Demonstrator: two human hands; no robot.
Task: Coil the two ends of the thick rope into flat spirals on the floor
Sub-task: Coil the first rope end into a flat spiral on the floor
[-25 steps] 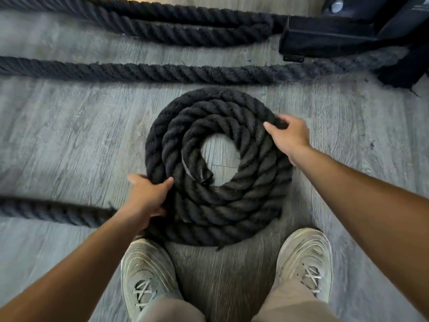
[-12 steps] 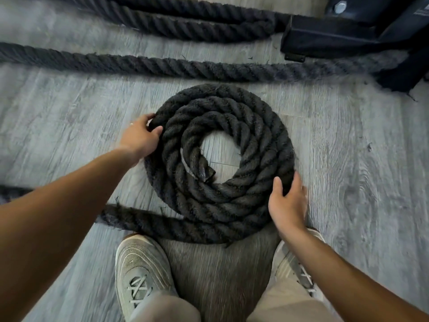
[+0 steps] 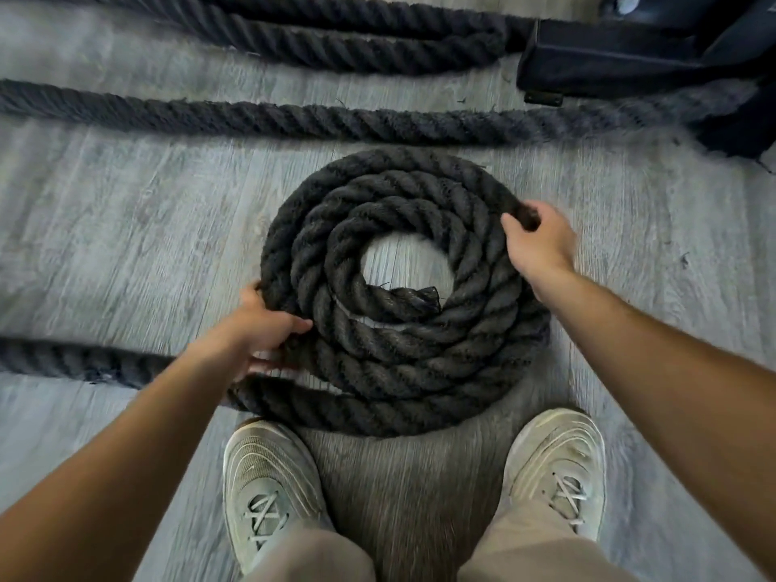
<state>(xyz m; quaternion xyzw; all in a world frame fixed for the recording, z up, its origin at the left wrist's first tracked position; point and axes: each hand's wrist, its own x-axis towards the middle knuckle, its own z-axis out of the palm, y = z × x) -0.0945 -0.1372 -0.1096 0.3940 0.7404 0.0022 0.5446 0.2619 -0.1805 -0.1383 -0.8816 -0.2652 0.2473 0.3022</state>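
A thick black rope lies wound into a flat spiral (image 3: 403, 354) of about three turns on the grey floor, just ahead of my shoes. Its frayed end (image 3: 420, 298) sits at the open centre. My left hand (image 3: 256, 329) grips the outer turn at the spiral's left side. My right hand (image 3: 539, 241) holds the outer turn at the upper right. The rope's free length (image 3: 84, 361) runs off to the left from under the spiral's near edge.
Another stretch of the same rope (image 3: 336, 119) crosses the floor beyond the spiral, and a doubled loop (image 3: 378, 39) lies farther back. A black metal equipment base (image 3: 630, 65) stands at the top right. My two pale shoes (image 3: 268, 489) stand close to the spiral.
The spiral has turned, so its inner end now points right. My left hand moved from the upper left down to the left side. My right hand moved from the lower right up to the upper right.
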